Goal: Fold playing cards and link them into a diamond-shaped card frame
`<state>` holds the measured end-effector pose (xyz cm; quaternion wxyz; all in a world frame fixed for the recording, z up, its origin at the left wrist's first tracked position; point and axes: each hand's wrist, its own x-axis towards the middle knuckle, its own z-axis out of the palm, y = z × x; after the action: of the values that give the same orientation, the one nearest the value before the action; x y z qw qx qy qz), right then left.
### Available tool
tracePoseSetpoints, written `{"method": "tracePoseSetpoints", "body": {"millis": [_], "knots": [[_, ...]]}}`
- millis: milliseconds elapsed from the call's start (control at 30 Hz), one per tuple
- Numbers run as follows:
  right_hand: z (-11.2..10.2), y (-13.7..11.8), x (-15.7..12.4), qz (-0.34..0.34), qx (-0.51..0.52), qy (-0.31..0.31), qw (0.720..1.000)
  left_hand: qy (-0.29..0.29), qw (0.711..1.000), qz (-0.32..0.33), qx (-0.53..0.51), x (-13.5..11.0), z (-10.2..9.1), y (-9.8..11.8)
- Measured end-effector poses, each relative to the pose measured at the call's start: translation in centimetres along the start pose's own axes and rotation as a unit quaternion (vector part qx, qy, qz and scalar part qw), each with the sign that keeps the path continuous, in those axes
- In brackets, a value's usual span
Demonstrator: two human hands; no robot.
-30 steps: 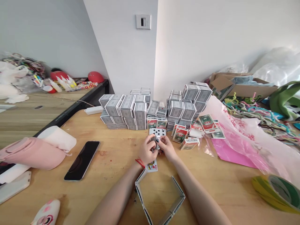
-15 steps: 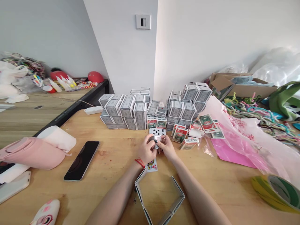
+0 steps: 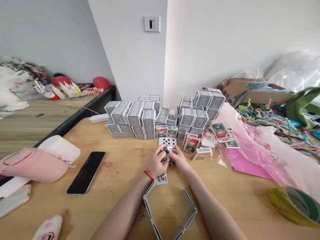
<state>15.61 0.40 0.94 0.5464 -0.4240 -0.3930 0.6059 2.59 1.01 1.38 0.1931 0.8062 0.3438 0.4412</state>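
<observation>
My left hand (image 3: 158,161) and my right hand (image 3: 179,160) meet at the middle of the table. Between their fingertips is a small playing card (image 3: 169,148), which looks bent or folded; fingers cover most of it. Just beyond lies a spades card (image 3: 167,140), face up. A queen of hearts (image 3: 162,178) pokes out from under my left wrist, which wears a red string. Between my forearms stands an open, angular frame of folded cards (image 3: 189,216), its near end cut off by the picture edge.
Card-back blocks are stacked at the back left (image 3: 135,115) and back right (image 3: 194,116). Card boxes (image 3: 192,144) lie in front of the right stack. A phone (image 3: 86,172) and pink roll (image 3: 32,165) are left; plastic sheeting (image 3: 252,140) and tape (image 3: 295,206) right.
My fingers have shifted slightly on the small card, the left fingers rising a little over its top. The rest of the table is unchanged apart from a slight camera shift.
</observation>
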Motion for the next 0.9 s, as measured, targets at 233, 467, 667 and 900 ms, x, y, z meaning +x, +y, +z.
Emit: {"method": "tracePoseSetpoints", "body": {"millis": [233,467,667,900], "knots": [[0.3,0.1,-0.1,-0.030,0.024,0.032,0.999,-0.037,0.996,-0.037,-0.077,0.2,-0.9,0.3],[0.6,0.5,-0.2,-0.139,-0.034,0.092,0.986,0.020,0.952,-0.190,-0.241,0.5,-0.4,-1.0],[1.0,0.5,-0.9,-0.206,-0.101,0.119,0.966,-0.027,0.908,-0.257,-0.331,0.7,-0.2,-1.2],[1.3,0.8,-1.4,-0.242,-0.228,0.119,0.935,-0.065,0.892,-0.250,-0.372,0.8,-0.9,-1.6]]}}
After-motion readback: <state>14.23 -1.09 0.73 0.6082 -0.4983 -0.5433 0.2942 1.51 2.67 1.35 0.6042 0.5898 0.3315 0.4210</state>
